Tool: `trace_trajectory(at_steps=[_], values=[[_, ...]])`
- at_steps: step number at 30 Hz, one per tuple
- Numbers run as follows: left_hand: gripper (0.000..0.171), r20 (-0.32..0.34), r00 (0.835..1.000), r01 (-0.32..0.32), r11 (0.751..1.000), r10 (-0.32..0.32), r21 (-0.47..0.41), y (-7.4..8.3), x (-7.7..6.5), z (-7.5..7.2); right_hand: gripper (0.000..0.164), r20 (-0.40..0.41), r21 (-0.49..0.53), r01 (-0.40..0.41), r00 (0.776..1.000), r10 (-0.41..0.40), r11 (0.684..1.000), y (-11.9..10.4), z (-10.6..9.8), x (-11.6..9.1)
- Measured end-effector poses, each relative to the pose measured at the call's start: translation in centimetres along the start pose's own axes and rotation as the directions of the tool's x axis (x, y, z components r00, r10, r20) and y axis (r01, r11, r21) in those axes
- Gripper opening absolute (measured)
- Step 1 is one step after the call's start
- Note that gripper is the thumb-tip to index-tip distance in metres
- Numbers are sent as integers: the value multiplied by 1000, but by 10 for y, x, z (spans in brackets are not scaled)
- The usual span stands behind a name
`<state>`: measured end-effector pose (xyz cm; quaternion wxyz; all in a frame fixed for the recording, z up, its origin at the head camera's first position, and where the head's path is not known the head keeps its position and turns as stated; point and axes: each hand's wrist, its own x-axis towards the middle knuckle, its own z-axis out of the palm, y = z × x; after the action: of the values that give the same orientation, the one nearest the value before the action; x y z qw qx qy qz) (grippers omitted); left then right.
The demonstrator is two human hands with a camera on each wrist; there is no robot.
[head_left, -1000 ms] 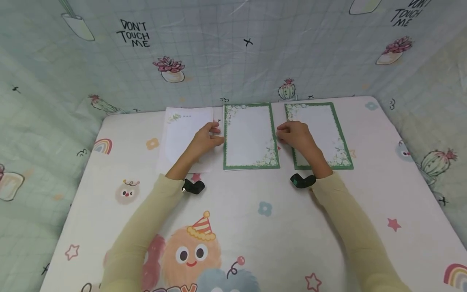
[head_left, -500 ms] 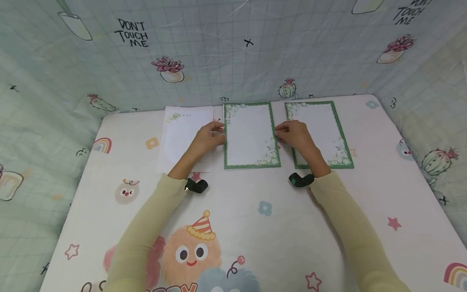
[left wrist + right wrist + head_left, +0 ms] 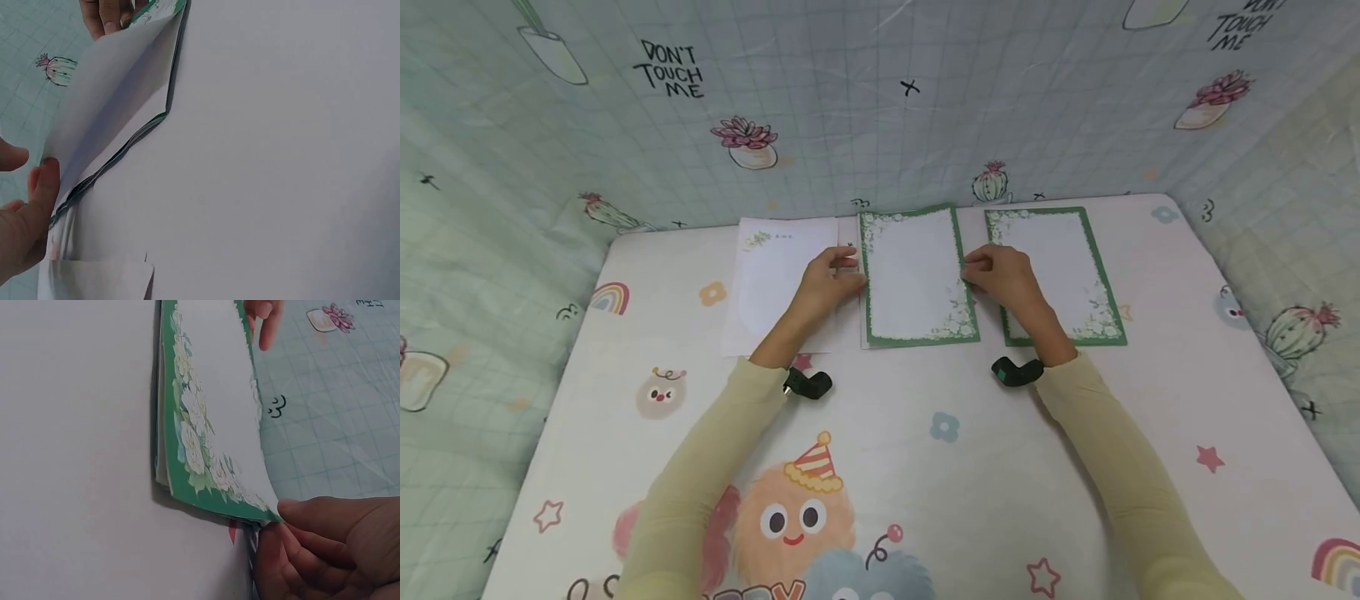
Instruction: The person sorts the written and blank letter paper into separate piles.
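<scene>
A sheet of paper (image 3: 917, 275) with a green floral border is raised off the stack of paper (image 3: 167, 94) beneath it. My right hand (image 3: 1003, 275) pinches its right edge; in the right wrist view the thumb (image 3: 337, 515) is on top and the fingers are curled below. At the opposite edge, one digit of my left hand (image 3: 823, 287) touches the sheet, while the other fingers stand apart from it. The left wrist view shows the sheet's pale underside (image 3: 94, 94) bowed upward, with the darker edges of the stack below.
A white sheet (image 3: 775, 283) with a small leaf print lies left, partly under my left hand. On the right, another green-bordered sheet (image 3: 1067, 275) sits beneath my right forearm. The patterned tablecloth (image 3: 955, 492) meets a hanging cloth (image 3: 850, 100) behind the papers.
The middle green-bordered sheet has risen and shifted slightly right over the stack, baring a pale strip at its left. My right hand has moved slightly left and taken its edge; my left moved right.
</scene>
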<state>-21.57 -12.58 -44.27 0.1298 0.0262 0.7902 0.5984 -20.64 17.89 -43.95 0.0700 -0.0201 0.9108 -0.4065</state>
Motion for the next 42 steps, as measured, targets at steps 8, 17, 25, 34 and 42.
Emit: trace_trajectory(at_steps=[8, 17, 25, 34, 42], values=[[54, -3, 999, 38, 986, -39, -161, -5, 6, 7, 26, -19, 67, -23, 1000, 24, 997, 1, -1, 0], [37, 82, 994, 90, 980, -76, -177, 2, 6, 10, 38, 56, 205, -114, 993, 104, 972, -2, -5, 0], [36, 60, 986, 163, 968, -154, -192, 2, 5, 8, 51, 141, 313, -119, 987, 78, 942, -1, -5, -3], [46, 92, 990, 123, 965, -104, -232, 2, 1, 8, 20, 155, 388, -78, 988, 18, 918, 5, 2, -3], [34, 74, 994, 99, 968, -84, -231, 5, 1, 10, 40, 188, 533, -124, 982, 26, 837, 2, 5, -2]])
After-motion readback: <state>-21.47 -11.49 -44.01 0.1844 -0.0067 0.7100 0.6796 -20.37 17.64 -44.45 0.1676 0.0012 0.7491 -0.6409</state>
